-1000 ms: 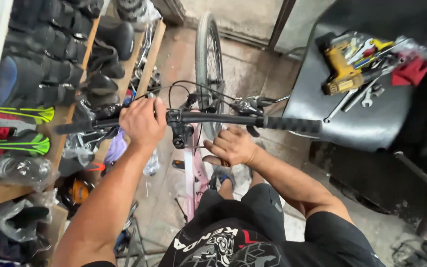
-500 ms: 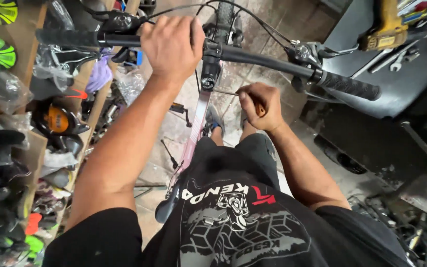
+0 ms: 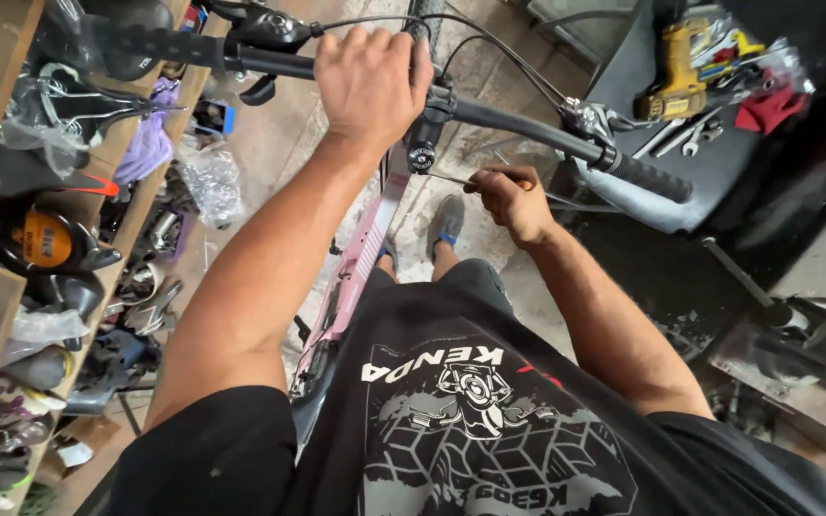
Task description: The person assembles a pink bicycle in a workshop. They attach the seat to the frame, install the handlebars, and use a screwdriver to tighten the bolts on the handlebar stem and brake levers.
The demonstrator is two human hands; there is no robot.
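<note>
Fingers (image 3: 389,57) of your left hand (image 3: 370,86) wrap tight over the black handlebar (image 3: 518,129) near its stem (image 3: 422,143), far in the scene. Your right hand (image 3: 513,201) pinches a thin metal tool (image 3: 451,178) whose tip meets the stem. Below, the bike's pink frame (image 3: 365,248) slopes toward you. Right, a yellow drill (image 3: 676,67) lies on the dark tabletop (image 3: 719,182).

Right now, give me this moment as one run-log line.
left hand: gripping black bicycle handlebar beside stem | right hand: holding thin metal hex key, tip at black stem | pink bike frame: between legs
</note>
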